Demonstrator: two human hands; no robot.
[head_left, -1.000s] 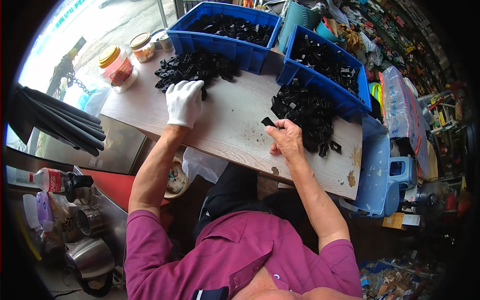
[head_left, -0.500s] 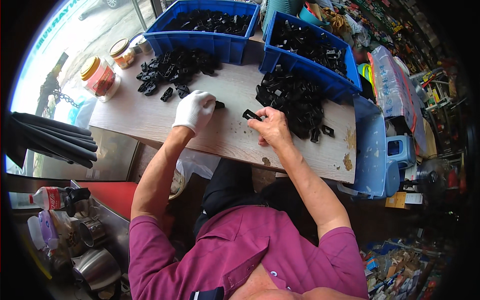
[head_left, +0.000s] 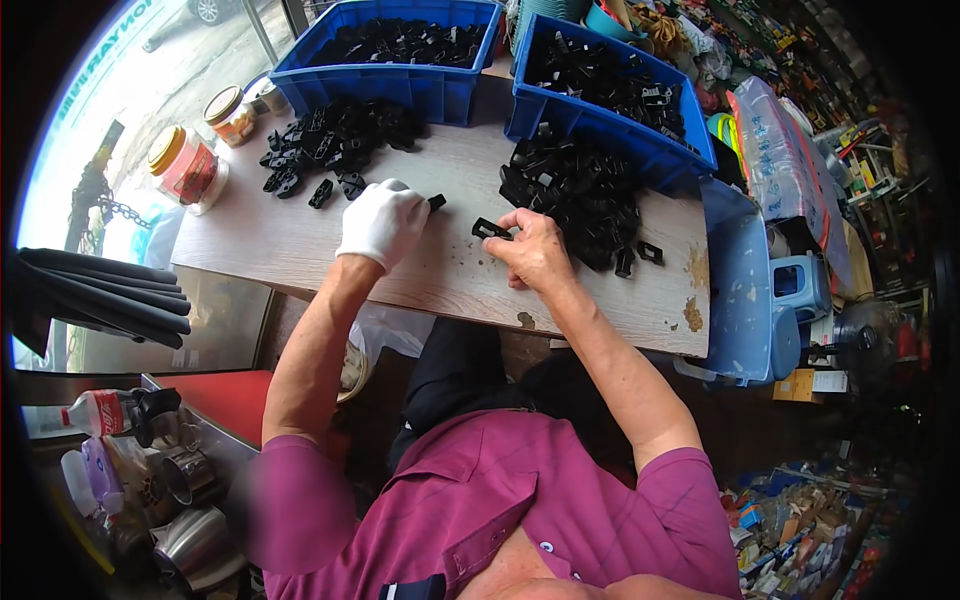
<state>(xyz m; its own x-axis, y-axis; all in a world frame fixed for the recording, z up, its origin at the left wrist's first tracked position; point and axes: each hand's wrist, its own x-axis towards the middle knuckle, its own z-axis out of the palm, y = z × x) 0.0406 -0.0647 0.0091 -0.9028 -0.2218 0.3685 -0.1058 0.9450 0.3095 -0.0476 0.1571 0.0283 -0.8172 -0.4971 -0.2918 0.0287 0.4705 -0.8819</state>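
Observation:
My left hand (head_left: 383,224), in a white knit glove, is closed around a small black plastic part (head_left: 436,203) whose end sticks out past the fingers. My bare right hand (head_left: 535,248) pinches a black rectangular plastic part with a slot (head_left: 490,229) between thumb and fingers, just above the tabletop. The two parts are apart, with a short gap between them. Beyond my left hand lies a heap of black parts (head_left: 340,137); a larger heap of black parts (head_left: 580,195) lies just beyond my right hand. One loose slotted part (head_left: 650,252) rests at that heap's right edge.
Two blue crates (head_left: 385,90) of black parts stand along the back of the wooden table (head_left: 420,285). Lidded jars (head_left: 187,168) sit at its left edge. A light-blue plastic bin (head_left: 735,300) adjoins the right edge. A metal kettle (head_left: 197,548) is at lower left.
The view has shifted slightly, so the table and crates sit a little further left. Both hands keep hold of their parts, and the right-hand part is turned slightly.

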